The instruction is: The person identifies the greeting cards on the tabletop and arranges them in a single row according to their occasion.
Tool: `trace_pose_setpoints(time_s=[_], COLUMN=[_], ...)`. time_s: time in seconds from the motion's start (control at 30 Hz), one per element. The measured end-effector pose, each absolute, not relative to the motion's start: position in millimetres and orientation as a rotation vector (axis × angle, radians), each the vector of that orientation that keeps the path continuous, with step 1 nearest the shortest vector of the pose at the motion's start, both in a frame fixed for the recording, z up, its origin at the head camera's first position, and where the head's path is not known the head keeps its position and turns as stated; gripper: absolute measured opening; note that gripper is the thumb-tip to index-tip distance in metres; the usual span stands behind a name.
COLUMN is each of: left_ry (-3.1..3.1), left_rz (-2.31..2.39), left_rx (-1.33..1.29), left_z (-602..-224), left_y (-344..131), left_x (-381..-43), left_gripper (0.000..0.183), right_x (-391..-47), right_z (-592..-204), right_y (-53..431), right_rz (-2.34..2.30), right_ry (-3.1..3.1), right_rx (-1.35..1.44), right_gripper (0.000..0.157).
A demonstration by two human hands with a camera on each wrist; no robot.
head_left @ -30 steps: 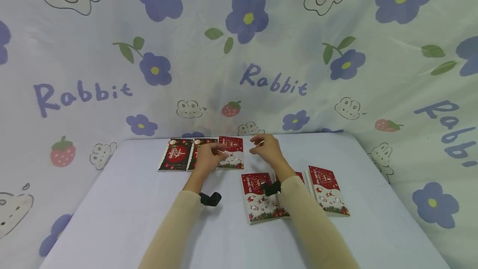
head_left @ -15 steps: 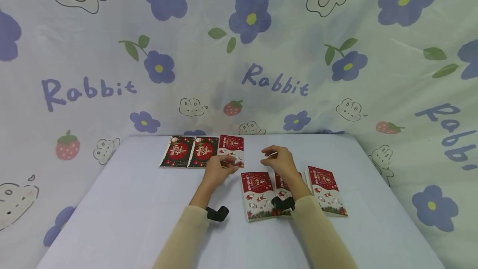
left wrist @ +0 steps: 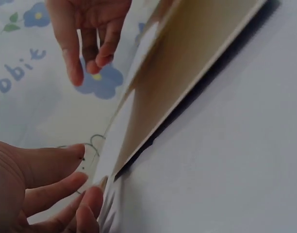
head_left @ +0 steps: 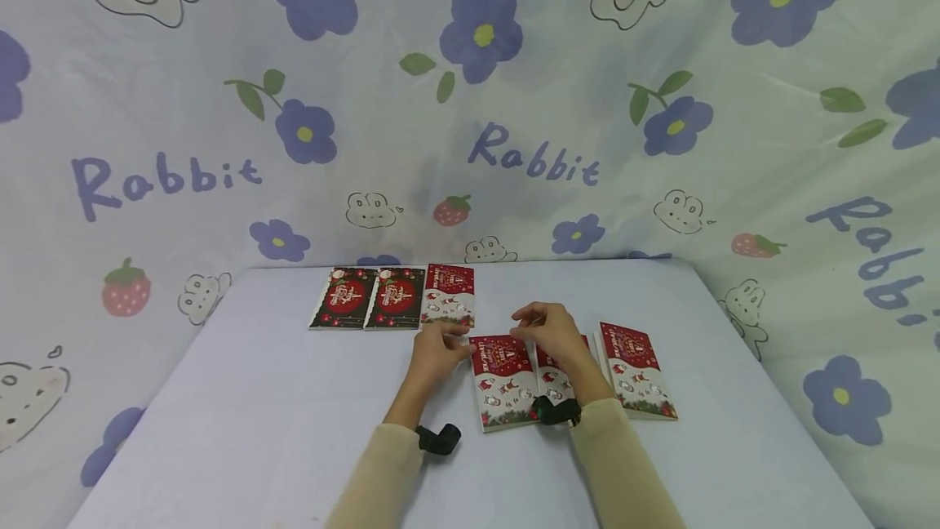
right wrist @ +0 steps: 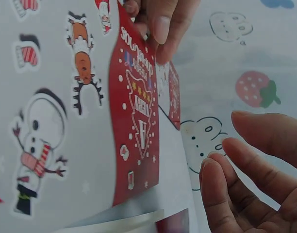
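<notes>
A red-and-white Christmas booklet lies flat near the middle of the table. My left hand is at its upper left corner, fingers loosely bent, the fingertips right by its edge. In the right wrist view, the left fingers overlap the red top of the cover. My right hand hovers over the upper right corner with relaxed fingers and nothing between them. Beneath the right hand and wrist, a second matching booklet is partly hidden. A third booklet lies to its right.
Along the back of the white table lie two dark booklets with red circles, side by side, and a red-and-white booklet at their right. A printed rabbit-and-flower cloth hangs behind.
Both hands have come back toward the person from the rear row, now at the front-left booklet's top corners. The left hand has also shifted right. The booklets have stayed in place.
</notes>
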State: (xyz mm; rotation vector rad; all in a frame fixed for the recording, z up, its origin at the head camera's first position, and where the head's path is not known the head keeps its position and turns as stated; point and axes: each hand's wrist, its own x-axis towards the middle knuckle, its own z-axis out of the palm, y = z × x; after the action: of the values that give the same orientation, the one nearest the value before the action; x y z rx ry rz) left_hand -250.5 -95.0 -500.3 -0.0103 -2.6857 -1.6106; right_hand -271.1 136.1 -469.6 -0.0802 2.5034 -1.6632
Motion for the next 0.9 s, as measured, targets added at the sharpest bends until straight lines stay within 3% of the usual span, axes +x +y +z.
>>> trace_pose_setpoints(time_s=[0.9], left_ry=[-2.605], left_rz=[-1.56], left_rx=[-0.043], left_z=[-500], left_y=[-94], left_x=[-249], left_gripper=[0.019], right_x=[-272], right_z=[-481], right_y=[137], right_rz=[-1.695], right_ry=[2.473], right_rx=[-0.05], right_gripper=[0.023])
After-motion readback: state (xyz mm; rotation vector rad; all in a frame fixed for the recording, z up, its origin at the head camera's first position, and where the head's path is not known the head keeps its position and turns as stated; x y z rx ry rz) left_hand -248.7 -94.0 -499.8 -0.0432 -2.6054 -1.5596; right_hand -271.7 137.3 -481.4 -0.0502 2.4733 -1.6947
